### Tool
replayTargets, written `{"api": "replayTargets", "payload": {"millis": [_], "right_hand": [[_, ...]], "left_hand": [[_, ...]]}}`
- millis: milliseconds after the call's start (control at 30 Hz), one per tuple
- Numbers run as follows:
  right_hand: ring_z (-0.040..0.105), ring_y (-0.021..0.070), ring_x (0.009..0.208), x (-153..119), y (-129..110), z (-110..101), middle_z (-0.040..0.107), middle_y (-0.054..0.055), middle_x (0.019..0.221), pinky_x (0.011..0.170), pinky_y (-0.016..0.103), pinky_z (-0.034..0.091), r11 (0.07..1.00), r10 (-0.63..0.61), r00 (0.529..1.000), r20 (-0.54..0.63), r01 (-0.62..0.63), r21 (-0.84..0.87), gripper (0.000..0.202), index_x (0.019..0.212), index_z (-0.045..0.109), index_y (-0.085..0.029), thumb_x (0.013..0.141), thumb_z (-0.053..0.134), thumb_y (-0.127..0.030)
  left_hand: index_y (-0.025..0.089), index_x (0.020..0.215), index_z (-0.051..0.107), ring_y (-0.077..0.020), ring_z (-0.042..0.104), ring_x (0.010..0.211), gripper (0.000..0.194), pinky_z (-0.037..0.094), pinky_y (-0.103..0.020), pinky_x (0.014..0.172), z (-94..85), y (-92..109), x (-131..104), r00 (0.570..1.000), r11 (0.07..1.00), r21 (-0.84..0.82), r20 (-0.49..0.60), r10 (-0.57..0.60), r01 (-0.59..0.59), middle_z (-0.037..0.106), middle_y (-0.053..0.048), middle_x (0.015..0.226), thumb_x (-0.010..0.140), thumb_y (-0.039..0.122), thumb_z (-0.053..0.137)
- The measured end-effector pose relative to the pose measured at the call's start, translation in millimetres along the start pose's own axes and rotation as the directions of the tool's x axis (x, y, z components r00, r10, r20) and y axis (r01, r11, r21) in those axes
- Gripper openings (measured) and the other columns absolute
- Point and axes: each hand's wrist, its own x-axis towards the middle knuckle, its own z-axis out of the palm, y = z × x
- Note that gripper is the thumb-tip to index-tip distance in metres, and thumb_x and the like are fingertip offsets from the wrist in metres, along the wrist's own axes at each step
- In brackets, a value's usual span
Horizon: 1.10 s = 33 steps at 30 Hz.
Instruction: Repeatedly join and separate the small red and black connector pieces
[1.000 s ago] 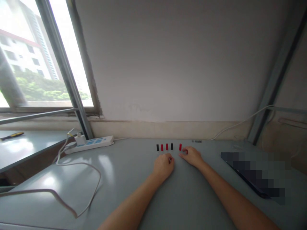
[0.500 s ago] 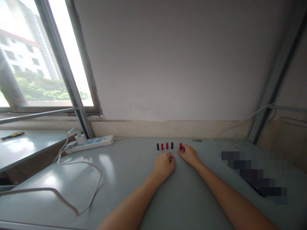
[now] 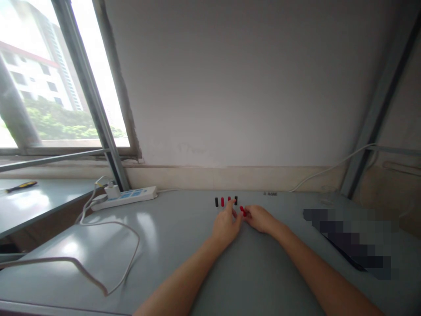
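My right hand [image 3: 259, 218] pinches a small red cylinder [image 3: 242, 210], tilted, between thumb and fingertips. Just left of it is my left hand [image 3: 225, 226], index finger stretched out and thumb apart, its thumb tip close to the held cylinder. Whether they touch is hard to tell. Behind the left hand several small cylinders stand upright in a row: a black cylinder [image 3: 216, 202] at the left end, a red cylinder [image 3: 222, 202], another red one [image 3: 229, 199] partly covered by the left index finger, and a black cylinder [image 3: 236, 200] at the right.
Small metallic pieces [image 3: 271, 193] lie near the wall on the grey table [image 3: 171, 263]. At left are a white power strip [image 3: 131, 196] and a looping cable [image 3: 136, 245]. A pixelated dark object [image 3: 348, 241] lies at right. A yellow-handled tool [image 3: 26, 185] rests on the neighbouring table.
My right hand has brought the red cylinder left and nearer me, tilting it. My left hand has uncurled, with its index finger now reaching forward over the row.
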Motion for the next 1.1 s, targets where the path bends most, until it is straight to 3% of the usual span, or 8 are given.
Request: {"api": "replayTargets", "payload": {"millis": [167, 433, 600, 833, 1100], "right_hand": [[0.060, 0.0196, 0.078, -8.1, -9.4, -11.1, 0.066, 0.009, 0.082, 0.063, 0.024, 0.039, 0.986, -0.041, 0.998, 0.046, 0.048, -0.157, 0.016, 0.082, 0.063, -0.017, 0.075, 0.049, -0.019], [0.060, 0.0216, 0.081, -11.8, -14.1, -21.4, 0.066, 0.010, 0.082, 0.064, 0.026, 0.039, 0.966, -0.012, 0.998, 0.069, 0.030, -0.258, 0.014, 0.081, 0.063, -0.018, 0.075, 0.051, -0.022], [0.060, 0.0226, 0.082, -12.2, -14.4, -24.2, 0.066, 0.011, 0.085, 0.065, 0.027, 0.039, 0.951, 0.032, 0.998, 0.062, -0.011, -0.309, 0.016, 0.086, 0.062, -0.017, 0.075, 0.049, -0.019], [0.060, 0.0204, 0.080, -10.9, 0.8, -26.3, 0.066, 0.011, 0.085, 0.062, 0.025, 0.037, 0.962, 0.072, 0.994, 0.087, -0.046, -0.270, 0.016, 0.083, 0.063, -0.016, 0.074, 0.050, -0.014], [0.055, 0.0129, 0.063, -2.7, -0.2, -16.8, 0.065, 0.005, 0.073, 0.055, 0.021, 0.034, 0.978, -0.197, 0.977, -0.085, 0.201, 0.044, 0.020, 0.076, 0.063, -0.016, 0.078, 0.043, -0.018]], "left_hand": [[0.019, 0.094, 0.053, -0.0142, 0.058, 0.077, 0.019, 0.040, -0.025, 0.070, -0.3, -3.6, 2.0, 0.996, 0.998, 0.043, 0.075, 0.052, -0.055, 0.064, -0.003, 0.088, 0.081, 0.020, 0.040], [0.017, 0.090, 0.050, -0.0161, 0.058, 0.079, 0.015, 0.040, -0.026, 0.068, -1.7, -2.5, 2.6, 0.996, 0.995, 0.097, 0.090, 0.020, -0.029, 0.063, -0.006, 0.085, 0.083, 0.022, 0.037], [0.017, 0.089, 0.048, -0.0169, 0.058, 0.080, 0.017, 0.040, -0.027, 0.070, -2.9, -0.8, 2.4, 0.999, 0.994, 0.109, 0.027, -0.021, 0.018, 0.063, -0.007, 0.084, 0.085, 0.024, 0.033], [0.017, 0.091, 0.043, -0.0161, 0.058, 0.076, 0.014, 0.041, -0.027, 0.070, -3.0, -4.3, 4.9, 0.995, 0.999, 0.003, -0.090, -0.054, 0.055, 0.062, -0.006, 0.081, 0.084, 0.017, 0.031], [0.018, 0.091, 0.045, -0.0162, 0.058, 0.078, 0.014, 0.042, -0.028, 0.071, 2.6, -9.2, 4.5, 0.995, 0.994, -0.053, -0.031, 0.097, -0.099, 0.062, -0.005, 0.083, 0.081, 0.014, 0.036]]}}
